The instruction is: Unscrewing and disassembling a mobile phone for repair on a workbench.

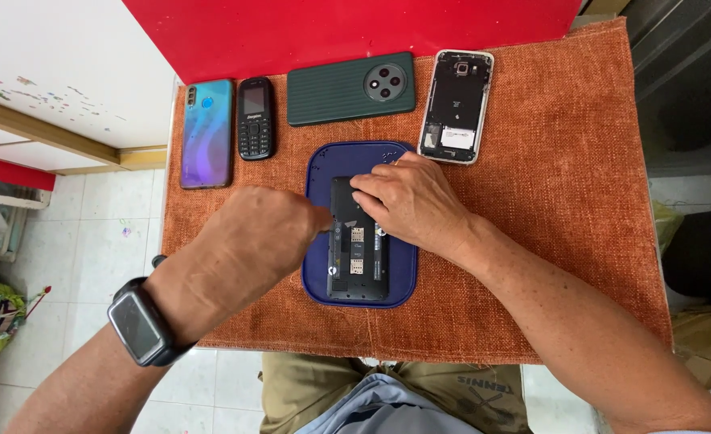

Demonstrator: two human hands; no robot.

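An opened black phone [357, 257] lies back-up on a dark blue tray [321, 173], its card slots showing. My right hand [411, 201] rests on the phone's upper part, fingertips pressing its top edge. My left hand [251, 241] comes in from the left, fingers pinched together at the phone's left edge; whether they hold a small tool is hidden. A black smartwatch [138, 325] sits on my left wrist.
The tray sits on an orange woven mat [564, 185]. Along the mat's far edge lie a blue-purple smartphone [207, 133], a small black keypad phone [256, 118], a dark green phone with a round camera [351, 87] and a backless phone in a white frame [456, 106]. A red panel [347, 28] stands behind.
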